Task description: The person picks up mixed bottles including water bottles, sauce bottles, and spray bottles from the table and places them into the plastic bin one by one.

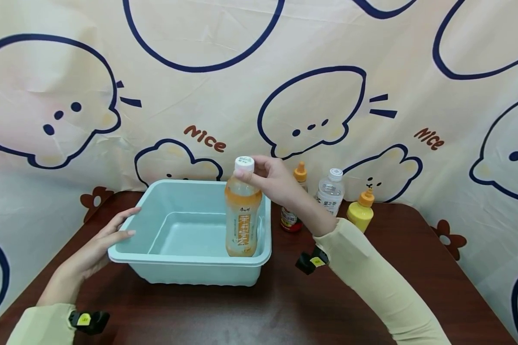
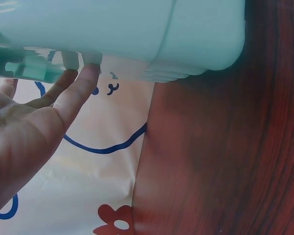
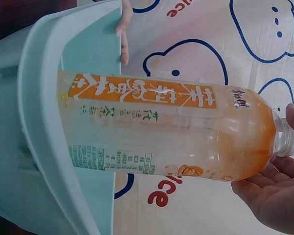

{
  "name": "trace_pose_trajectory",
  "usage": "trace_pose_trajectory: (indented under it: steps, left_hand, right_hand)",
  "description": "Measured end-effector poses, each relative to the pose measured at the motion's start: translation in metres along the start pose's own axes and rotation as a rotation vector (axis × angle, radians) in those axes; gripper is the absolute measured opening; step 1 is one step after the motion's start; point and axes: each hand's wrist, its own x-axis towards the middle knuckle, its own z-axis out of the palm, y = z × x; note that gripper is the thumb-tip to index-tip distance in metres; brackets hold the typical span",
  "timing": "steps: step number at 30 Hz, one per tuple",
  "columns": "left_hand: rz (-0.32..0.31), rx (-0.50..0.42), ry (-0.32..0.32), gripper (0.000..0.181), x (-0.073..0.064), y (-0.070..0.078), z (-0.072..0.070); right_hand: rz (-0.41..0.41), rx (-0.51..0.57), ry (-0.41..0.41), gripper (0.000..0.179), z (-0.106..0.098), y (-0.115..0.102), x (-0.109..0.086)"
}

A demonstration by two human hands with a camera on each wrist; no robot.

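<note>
The right hand (image 1: pixel 274 181) pinches the jasmine-tea bottle (image 1: pixel 241 218) near its cap (image 1: pixel 244 164), upright inside the right edge of the basin (image 1: pixel 190 260); the left hand (image 1: pixel 96 245) grips the left edge. A slipping pinch could topple the bottle.

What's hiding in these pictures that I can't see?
- Head view: the middle of the red-bottomed bottle, behind the right arm.
- Head view: the clear bottle's bottom, behind the same arm.
- Right wrist view: the base of the tea bottle, behind the basin's rim.
- Right wrist view: that bottle's tiniest green print, too small and blurry to read.
- Left wrist view: part of the left hand, cut off by the picture's left edge.
</note>
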Motion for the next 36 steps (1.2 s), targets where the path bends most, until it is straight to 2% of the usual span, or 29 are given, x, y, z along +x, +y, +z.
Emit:
trace_pose_trajectory:
  steps: [6,15,22,36]
  left_hand:
    - [-0.008,-0.001,0.003,0.055,0.001,0.0,0.0]
    - [-0.003,-0.008,-0.003,0.053,0.001,0.0,-0.001]
    - [-0.004,-0.002,-0.002,0.054,0.001,0.0,0.0]
    - [0.012,-0.008,-0.011,0.051,0.001,0.0,0.0]
  right_hand:
    - [-0.011,0.005,-0.01,0.032,0.003,0.004,0.001]
    - [0.045,-0.024,-0.01,0.036,0.008,0.013,0.0]
    - [0.03,-0.007,-0.028,0.035,0.011,0.019,-0.001]
    - [0.071,-0.003,-0.029,0.035,0.016,0.031,-0.002]
